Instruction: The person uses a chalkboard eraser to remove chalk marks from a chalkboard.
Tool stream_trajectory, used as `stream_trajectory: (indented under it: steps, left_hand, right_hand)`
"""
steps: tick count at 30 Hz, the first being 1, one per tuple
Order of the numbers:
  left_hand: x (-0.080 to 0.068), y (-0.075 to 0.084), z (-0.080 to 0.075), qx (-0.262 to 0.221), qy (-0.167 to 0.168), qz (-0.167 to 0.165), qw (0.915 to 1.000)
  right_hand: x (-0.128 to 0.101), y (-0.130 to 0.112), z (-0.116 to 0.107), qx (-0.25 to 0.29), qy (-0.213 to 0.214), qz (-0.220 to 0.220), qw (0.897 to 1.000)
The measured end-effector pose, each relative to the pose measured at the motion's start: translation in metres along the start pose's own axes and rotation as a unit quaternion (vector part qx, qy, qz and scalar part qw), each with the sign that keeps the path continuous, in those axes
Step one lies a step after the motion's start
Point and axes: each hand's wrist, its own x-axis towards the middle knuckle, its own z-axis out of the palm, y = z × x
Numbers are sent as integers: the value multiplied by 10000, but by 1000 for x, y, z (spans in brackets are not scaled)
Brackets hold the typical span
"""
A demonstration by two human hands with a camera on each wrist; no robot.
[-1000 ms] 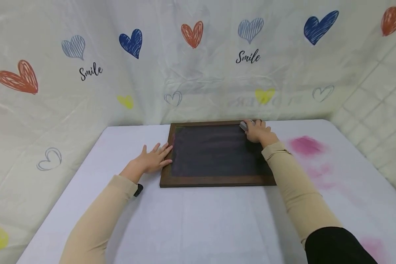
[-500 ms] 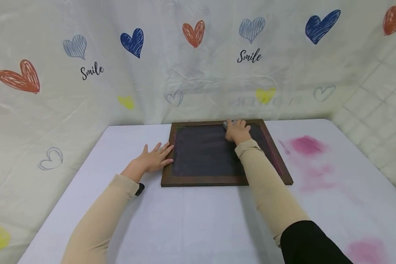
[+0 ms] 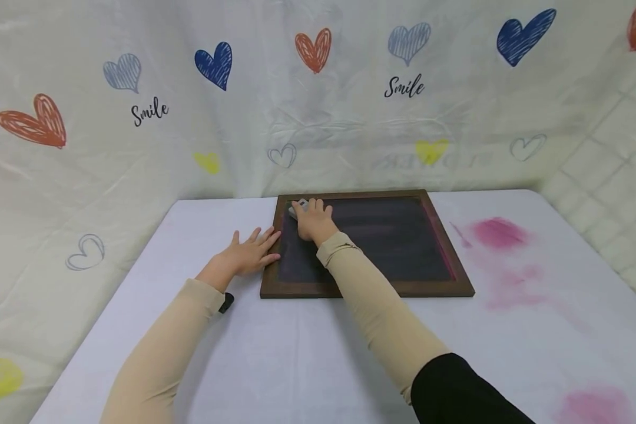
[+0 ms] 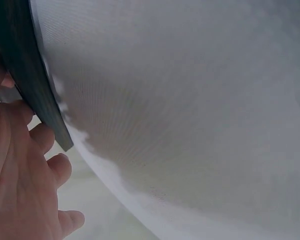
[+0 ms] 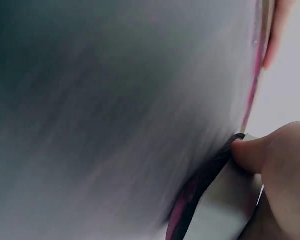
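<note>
A blackboard (image 3: 381, 235) with a brown wooden frame lies on the white-covered table. At its far left corner my right hand (image 3: 315, 222) grips a grey chalkboard eraser (image 3: 299, 207), pressed to the dark surface. In the right wrist view the thumb and fingers hold the eraser (image 5: 217, 210), whose dark felt edge carries a pink stain. My left hand (image 3: 246, 254) has its fingers spread and touches the left side of the frame. The left wrist view shows that hand (image 4: 25, 175) against the frame edge (image 4: 35, 75). Pink chalk traces run along the board's right inner edge.
Pink smudges (image 3: 500, 233) mark the white tablecloth (image 3: 297, 353) right of the board. Behind the table hangs a pale curtain (image 3: 344, 106) printed with hearts. A small black object (image 3: 226, 302) shows at the left wrist.
My right hand has swept the eraser leftward across the top of the board, from the far right corner to the far left. The left hand stays at the frame.
</note>
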Motion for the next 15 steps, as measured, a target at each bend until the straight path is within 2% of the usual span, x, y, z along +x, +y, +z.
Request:
stream_trajectory:
  steps: [4, 8, 11, 15]
  left_hand:
    - [-2, 1, 0, -25, -15, -5, 10000]
    - [-2, 1, 1, -56, -44, 28, 10000]
    - [-1, 1, 1, -81, -55, 44, 9999]
    - [-1, -1, 1, -96, -8, 32, 9999]
  right_hand:
    - [-3, 3, 0, 30, 27, -225, 9997]
    - [-3, 21, 0, 212, -19, -353, 9991]
    - [-2, 43, -2, 372, -75, -288, 9989]
    - [-8, 84, -10, 537, -86, -81, 9985]
